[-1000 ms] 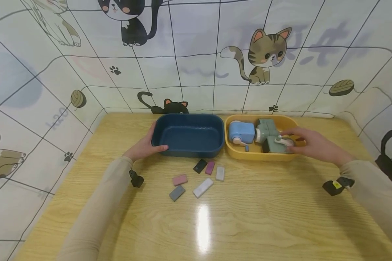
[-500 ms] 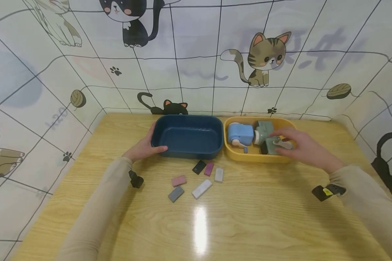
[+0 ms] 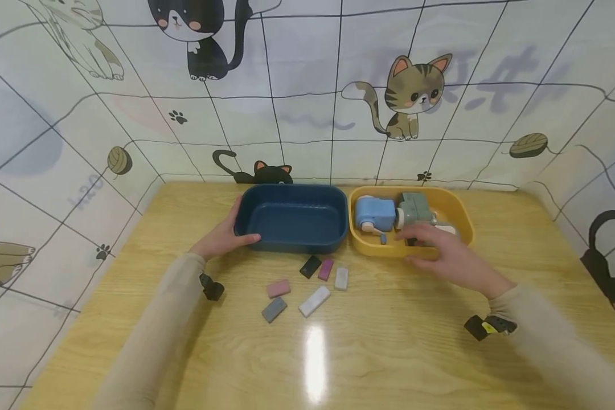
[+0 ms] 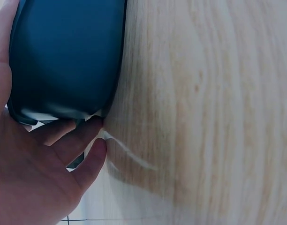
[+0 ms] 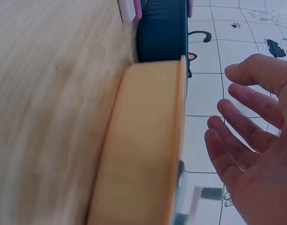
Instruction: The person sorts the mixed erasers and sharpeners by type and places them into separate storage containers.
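Observation:
My left hand (image 3: 224, 234) holds the left end of a dark blue plastic bin (image 3: 292, 248), its thumb along the front wall. In the left wrist view, the fingers lie around the end of the bin (image 4: 68, 56). My right hand (image 3: 448, 259) hovers over the front rim of a yellow bin (image 3: 366, 249), fingers relaxed and holding nothing. Inside that bin sit a blue pencil sharpener (image 3: 375, 213) with a crank and a green one (image 3: 414, 207). Another green one with a pale crank (image 3: 447, 228) is mostly hidden behind the right hand.
In front of the bins lie several small eraser-like blocks: black (image 3: 310, 266), purple (image 3: 326, 269), white (image 3: 341, 279), pink (image 3: 278, 288), grey (image 3: 274, 310) and a longer white one (image 3: 315, 301). A cat-patterned sheet (image 3: 307, 114) stands behind the wooden table (image 3: 389, 347).
My right hand has moved left and toward me, from the right-hand green sharpener to the yellow bin's front rim. It carries nothing. The left hand stays at the blue bin.

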A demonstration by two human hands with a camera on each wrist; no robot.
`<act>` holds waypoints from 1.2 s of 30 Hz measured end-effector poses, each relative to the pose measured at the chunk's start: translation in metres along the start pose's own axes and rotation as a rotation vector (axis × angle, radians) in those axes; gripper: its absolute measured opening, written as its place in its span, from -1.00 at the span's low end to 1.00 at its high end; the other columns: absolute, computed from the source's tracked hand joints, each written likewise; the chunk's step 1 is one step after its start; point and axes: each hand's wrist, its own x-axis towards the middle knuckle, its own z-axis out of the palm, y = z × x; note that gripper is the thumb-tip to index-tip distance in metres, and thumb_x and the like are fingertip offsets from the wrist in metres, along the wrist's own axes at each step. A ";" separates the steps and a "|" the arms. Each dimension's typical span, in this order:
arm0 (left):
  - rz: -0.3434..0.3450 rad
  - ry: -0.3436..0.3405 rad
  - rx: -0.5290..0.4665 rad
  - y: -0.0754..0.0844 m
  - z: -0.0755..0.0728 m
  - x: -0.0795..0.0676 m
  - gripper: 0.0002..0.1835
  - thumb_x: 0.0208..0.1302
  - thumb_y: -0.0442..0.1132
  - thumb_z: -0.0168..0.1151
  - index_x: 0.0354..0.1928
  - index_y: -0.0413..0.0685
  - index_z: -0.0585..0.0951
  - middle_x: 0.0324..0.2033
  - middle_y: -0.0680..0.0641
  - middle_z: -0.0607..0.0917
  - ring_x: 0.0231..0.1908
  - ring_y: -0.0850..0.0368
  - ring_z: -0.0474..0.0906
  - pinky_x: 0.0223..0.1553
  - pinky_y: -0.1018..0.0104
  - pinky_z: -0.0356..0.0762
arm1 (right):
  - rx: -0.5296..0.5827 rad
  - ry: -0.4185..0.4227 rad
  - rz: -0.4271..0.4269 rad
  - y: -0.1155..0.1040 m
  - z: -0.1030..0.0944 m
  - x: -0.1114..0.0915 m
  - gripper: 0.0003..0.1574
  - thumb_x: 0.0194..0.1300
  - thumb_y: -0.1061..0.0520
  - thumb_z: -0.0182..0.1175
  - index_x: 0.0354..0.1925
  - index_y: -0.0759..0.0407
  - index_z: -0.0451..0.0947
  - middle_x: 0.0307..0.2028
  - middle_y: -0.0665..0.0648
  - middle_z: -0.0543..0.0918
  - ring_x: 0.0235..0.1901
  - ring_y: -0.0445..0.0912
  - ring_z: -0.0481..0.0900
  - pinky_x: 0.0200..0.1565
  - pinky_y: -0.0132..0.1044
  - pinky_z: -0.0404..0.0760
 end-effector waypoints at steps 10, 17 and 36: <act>-0.039 -0.012 -0.014 0.000 -0.001 -0.002 0.24 0.17 0.11 0.36 0.50 0.20 -0.46 0.50 -0.10 -0.34 0.45 -0.17 -0.27 0.36 -0.15 -0.15 | 0.045 0.026 -0.038 -0.004 0.024 -0.007 -0.46 0.05 0.43 0.36 0.05 0.26 0.55 -0.02 0.12 0.62 -0.05 -0.02 0.54 -0.14 -0.14 0.61; -0.041 -0.023 -0.010 0.001 -0.001 -0.002 0.25 0.18 0.12 0.35 0.49 0.21 -0.48 0.49 -0.11 -0.36 0.45 -0.20 -0.28 0.35 -0.18 -0.14 | 0.121 -0.012 -0.012 -0.004 0.038 -0.008 -0.47 0.08 0.43 0.34 0.07 0.33 0.52 -0.02 0.21 0.61 -0.06 0.07 0.55 -0.14 -0.09 0.61; -0.016 -0.004 0.000 0.000 -0.001 0.002 0.24 0.18 0.08 0.36 0.50 0.13 -0.45 0.50 -0.14 -0.32 0.44 -0.20 -0.23 0.35 -0.14 -0.12 | 0.240 -0.131 0.065 -0.014 0.071 0.008 -0.45 0.23 0.30 0.30 0.19 0.30 0.47 0.10 0.18 0.57 0.08 0.06 0.51 -0.02 -0.07 0.56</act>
